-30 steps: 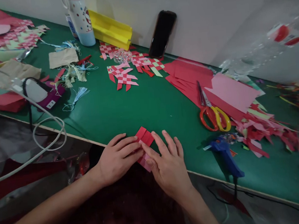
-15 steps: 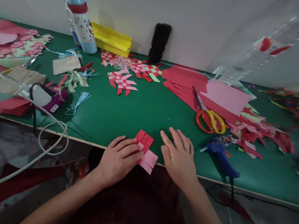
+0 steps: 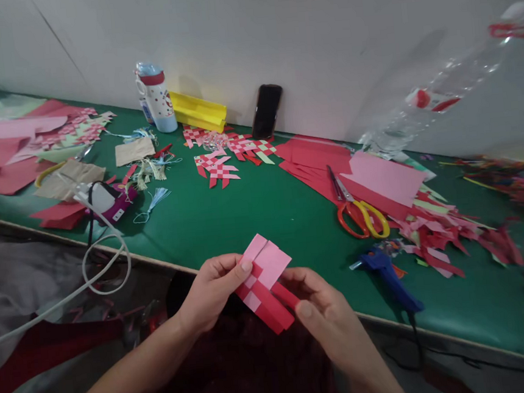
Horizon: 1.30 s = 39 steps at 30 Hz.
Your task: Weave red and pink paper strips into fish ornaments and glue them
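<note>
A small piece woven from red and pink paper strips is held up just in front of the table's near edge. My left hand pinches its left side, thumb on top. My right hand grips its red lower right end from underneath, fingers curled. The pink strips point up and away, the red ones down toward me. The green table lies right behind the piece.
Red-and-yellow scissors lie on red and pink sheets at the right, with a blue glue gun nearer me. Finished woven pieces, a phone, a yellow tray and a bottle stand at the back. A white cable hangs at left.
The woven piece lay flat at the table edge under my left hand; now both hands have lifted it and turned it. The view has tilted upward.
</note>
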Motion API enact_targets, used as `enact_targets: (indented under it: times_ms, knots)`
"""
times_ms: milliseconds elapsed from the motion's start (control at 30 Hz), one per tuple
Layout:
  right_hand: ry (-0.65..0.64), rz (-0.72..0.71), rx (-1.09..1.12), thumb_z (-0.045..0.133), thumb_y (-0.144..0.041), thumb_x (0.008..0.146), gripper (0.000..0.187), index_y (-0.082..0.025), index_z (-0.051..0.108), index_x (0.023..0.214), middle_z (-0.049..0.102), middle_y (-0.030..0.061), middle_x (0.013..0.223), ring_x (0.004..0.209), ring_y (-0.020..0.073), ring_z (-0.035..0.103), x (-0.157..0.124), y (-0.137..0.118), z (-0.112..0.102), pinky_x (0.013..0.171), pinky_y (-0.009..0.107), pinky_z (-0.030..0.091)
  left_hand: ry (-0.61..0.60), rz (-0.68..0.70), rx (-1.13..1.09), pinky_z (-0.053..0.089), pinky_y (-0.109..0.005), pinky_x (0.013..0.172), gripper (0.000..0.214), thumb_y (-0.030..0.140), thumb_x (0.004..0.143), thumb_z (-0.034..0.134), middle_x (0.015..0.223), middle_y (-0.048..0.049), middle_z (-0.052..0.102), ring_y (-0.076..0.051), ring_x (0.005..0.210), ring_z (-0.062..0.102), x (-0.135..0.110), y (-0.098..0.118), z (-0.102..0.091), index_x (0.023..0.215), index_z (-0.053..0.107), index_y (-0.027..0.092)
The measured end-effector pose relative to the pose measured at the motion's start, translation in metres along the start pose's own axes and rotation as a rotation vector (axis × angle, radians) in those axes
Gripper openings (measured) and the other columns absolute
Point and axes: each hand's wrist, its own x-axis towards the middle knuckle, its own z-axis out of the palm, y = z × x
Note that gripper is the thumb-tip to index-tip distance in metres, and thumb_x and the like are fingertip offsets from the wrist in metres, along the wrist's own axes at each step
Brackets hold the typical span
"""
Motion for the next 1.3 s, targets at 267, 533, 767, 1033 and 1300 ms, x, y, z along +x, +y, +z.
enact_targets:
  times_ms: [267,533,767,1033,1300]
  knots:
    - [0.14,0.033,-0.264,0.058,-0.044,0.088,0.027,-0.019,0.063,0.083,0.064,0.0003,0.073,0.064,0.0136,0.055,-0.002,-0.003,0.017,0.059,0.024,0.045,-0.025,0.026,0.027,0.038,-0.018,0.059,0.03,0.042,0.079,0.074,0.069,0.0005,0.061,-0.006,0.059,0.046,-0.007,-0.005,0.005,0.082,0.071,0.013]
    - [0.211,0.069,-0.228,0.057,-0.046,0.088,0.031,-0.019,0.06,0.075,0.059,-0.0015,0.063,0.056,0.0124,0.051,-0.007,0.002,0.019,0.052,0.022,0.043,-0.049,-0.039,0.01,0.046,-0.019,0.064,0.042,0.027,0.065,0.086,0.081,-0.0001,0.066,-0.008,0.065,0.055,-0.01,-0.004,0.009,0.099,0.064,0.015]
    - [0.177,0.031,-0.123,0.059,-0.047,0.088,0.03,-0.018,0.065,0.094,0.07,0.0042,0.085,0.076,0.0183,0.065,-0.001,0.011,0.018,0.069,0.027,0.053,-0.074,-0.026,0.143,0.044,-0.018,0.063,0.037,0.027,0.071,0.08,0.085,-0.0001,0.065,-0.007,0.066,0.055,-0.004,-0.009,0.002,0.101,0.062,0.015]
    - [0.312,-0.149,-0.273,0.055,-0.038,0.094,0.022,-0.019,0.067,0.098,0.072,0.0037,0.083,0.07,0.0162,0.066,0.003,0.008,0.006,0.063,0.025,0.053,-0.163,-0.017,0.202,0.048,-0.023,0.07,0.033,0.043,0.08,0.072,0.086,-0.0027,0.067,-0.012,0.073,0.06,-0.002,0.002,0.003,0.097,0.065,0.016]
    - [0.172,-0.824,-0.809,0.047,-0.013,0.093,0.019,-0.024,0.061,0.102,0.072,0.0051,0.093,0.087,0.0166,0.068,0.01,-0.029,-0.038,0.077,0.031,0.056,-0.255,-0.224,-0.079,0.052,-0.03,0.067,0.059,0.064,0.088,0.052,0.076,-0.005,0.068,-0.017,0.067,0.064,0.013,0.007,0.006,0.126,0.051,0.019]
